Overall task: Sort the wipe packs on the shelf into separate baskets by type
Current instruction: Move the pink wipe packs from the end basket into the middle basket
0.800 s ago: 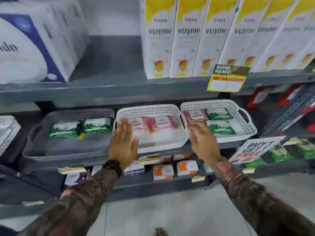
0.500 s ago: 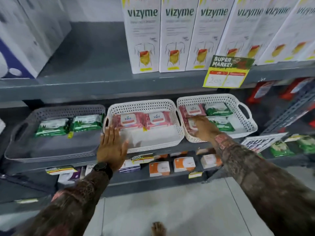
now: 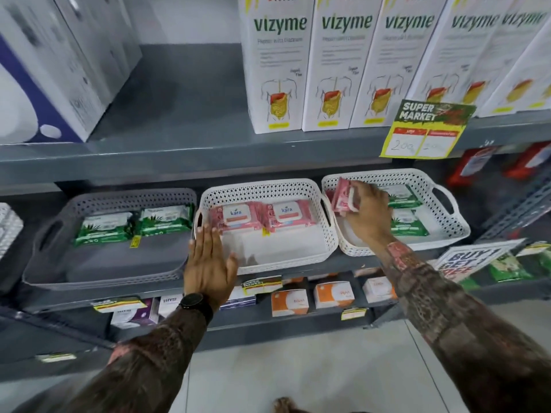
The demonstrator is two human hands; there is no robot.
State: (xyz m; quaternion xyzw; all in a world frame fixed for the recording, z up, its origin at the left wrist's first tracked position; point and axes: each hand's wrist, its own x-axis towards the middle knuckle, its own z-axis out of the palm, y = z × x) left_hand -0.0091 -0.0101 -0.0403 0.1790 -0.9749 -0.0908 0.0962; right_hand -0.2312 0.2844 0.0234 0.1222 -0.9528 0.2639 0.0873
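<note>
Three baskets stand side by side on the middle shelf. The grey basket (image 3: pixel 98 275) on the left holds two green wipe packs (image 3: pixel 134 223). In the white middle basket (image 3: pixel 277 260) lie two pink wipe packs (image 3: pixel 262 216). The white right basket (image 3: pixel 447 228) holds two green packs (image 3: pixel 408 223) and pink ones at its left end. My right hand (image 3: pixel 371 214) grips a pink wipe pack (image 3: pixel 343 198), tilted up on edge over that basket's left side. My left hand (image 3: pixel 208 263) rests open, fingers spread, at the middle basket's front left corner.
Tall white Vizyme boxes (image 3: pixel 337 64) and a yellow price tag (image 3: pixel 423 132) fill the upper shelf right; large white boxes (image 3: pixel 44 70) stand upper left. Small orange and purple boxes (image 3: pixel 310 296) line the lower shelf. A promo sign (image 3: pixel 468 259) hangs at the right.
My right hand reached into the right basket, closed on a pink pack and lifted it up on edge. My left hand stayed at the middle basket. The view tilted down and closer.
</note>
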